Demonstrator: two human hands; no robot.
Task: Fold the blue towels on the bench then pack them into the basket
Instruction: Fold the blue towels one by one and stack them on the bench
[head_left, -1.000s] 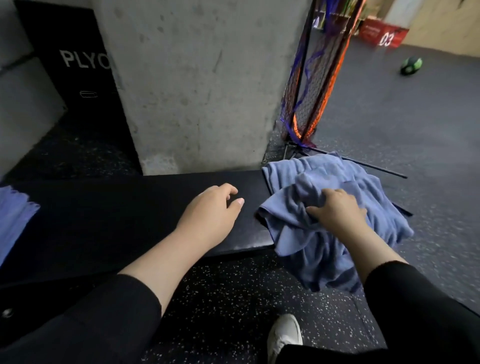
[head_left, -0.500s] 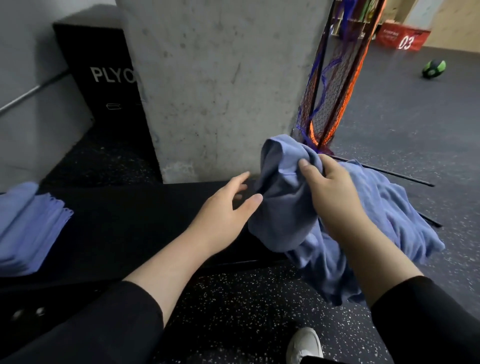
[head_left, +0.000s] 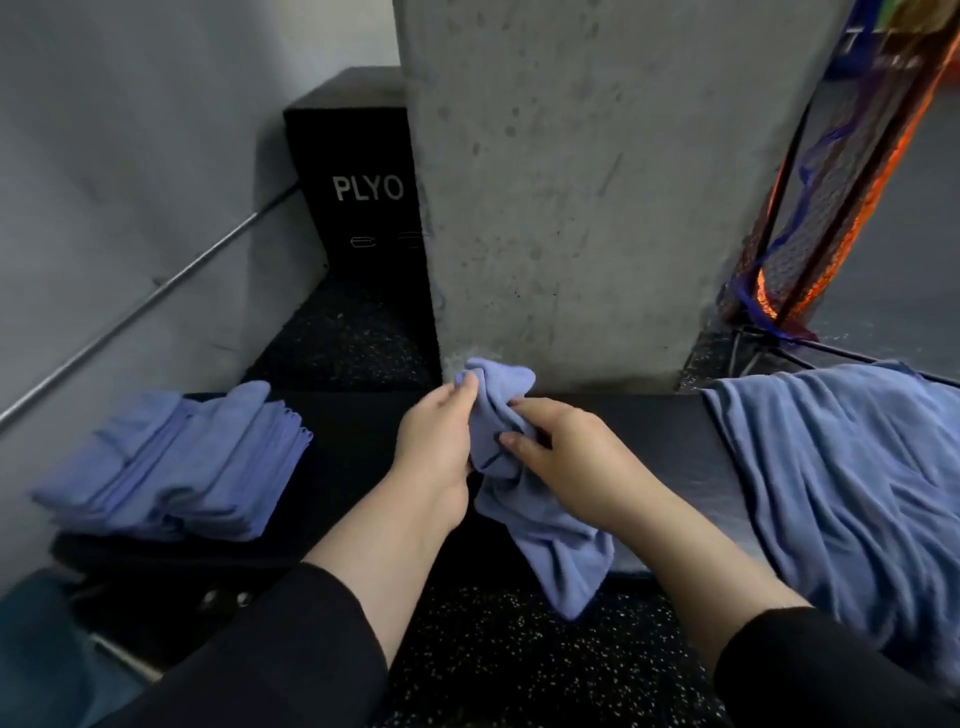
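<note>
Both hands grip one crumpled towel (head_left: 524, 499) over the bench (head_left: 353, 457) front edge: left hand (head_left: 436, 441) pinches its top, right hand (head_left: 566, 457) clutches the middle. Folded stack (head_left: 176, 462) sits at bench's left end, unfolded pile (head_left: 841, 467) at right end. Approx. halfway, I'd judge; basket not visible. Black box (head_left: 358, 182) reads "PLYO".

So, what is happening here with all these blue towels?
A person holds one crumpled towel in both hands, the left hand and right hand, above the bench. It is not folded yet. A folded stack lies at the bench's left end and a loose pile at its right. No basket is clearly visible.
</note>
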